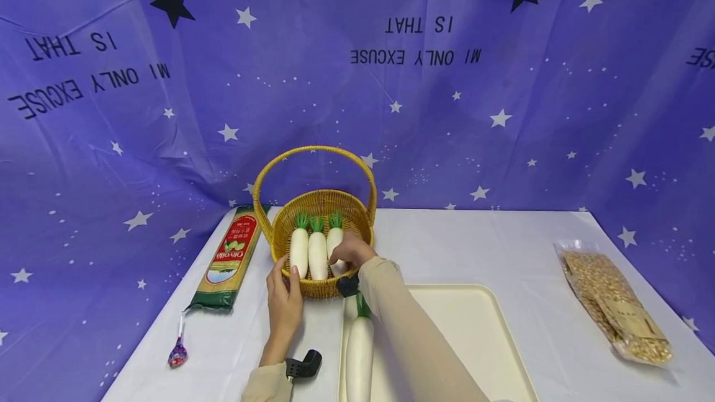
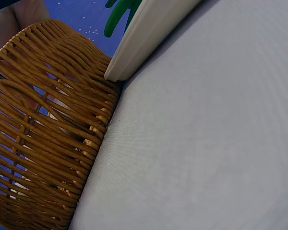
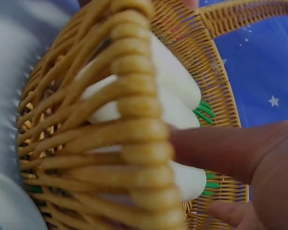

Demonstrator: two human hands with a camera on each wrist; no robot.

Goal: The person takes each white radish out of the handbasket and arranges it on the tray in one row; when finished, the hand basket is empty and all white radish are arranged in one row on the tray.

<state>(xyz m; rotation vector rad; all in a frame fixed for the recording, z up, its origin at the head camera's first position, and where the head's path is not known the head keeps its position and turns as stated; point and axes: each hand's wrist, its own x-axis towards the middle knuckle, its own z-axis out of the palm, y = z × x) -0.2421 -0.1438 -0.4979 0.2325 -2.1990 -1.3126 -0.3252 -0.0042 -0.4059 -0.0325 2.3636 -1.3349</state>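
Observation:
A yellow wicker basket (image 1: pixel 322 290) with a tall handle stands at the back of the table. Three white radishes (image 1: pixel 317 254) with green tops lie side by side in it. My right hand (image 1: pixel 353 249) reaches over the front rim and holds the rightmost radish (image 3: pixel 188 181), its thumb lying between that one and its neighbour. With fairly straight fingers and thumb, my left hand (image 1: pixel 285 299) rests against the basket's front left side. Another white radish (image 1: pixel 360 352) lies on a cream tray (image 1: pixel 463 327), partly beneath my right forearm.
To the left of the basket lies a green and gold Olivoilà packet (image 1: pixel 229 259), with a wrapped lollipop (image 1: pixel 178 352) in front of it. A clear bag of yellow kernels (image 1: pixel 611 303) is at the far right. A purple star-printed cloth (image 1: pixel 436 129) hangs behind the table.

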